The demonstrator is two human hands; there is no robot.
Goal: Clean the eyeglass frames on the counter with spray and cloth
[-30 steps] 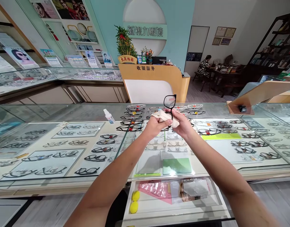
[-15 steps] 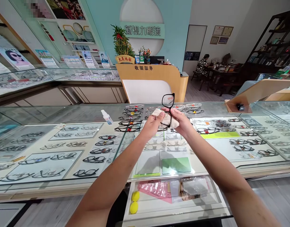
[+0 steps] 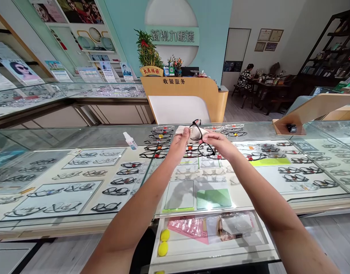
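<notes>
Glasses (image 3: 202, 142), black-framed, are held above the glass counter (image 3: 77, 133) between both hands. The left hand (image 3: 179, 144) presses a cloth (image 3: 193, 131) around one lens; the right hand (image 3: 217, 142) pinches the frame. They look light, thin and easily smudged, best gripped by the rim. A second ago they stood upright; now they lie tilted nearly flat.
</notes>
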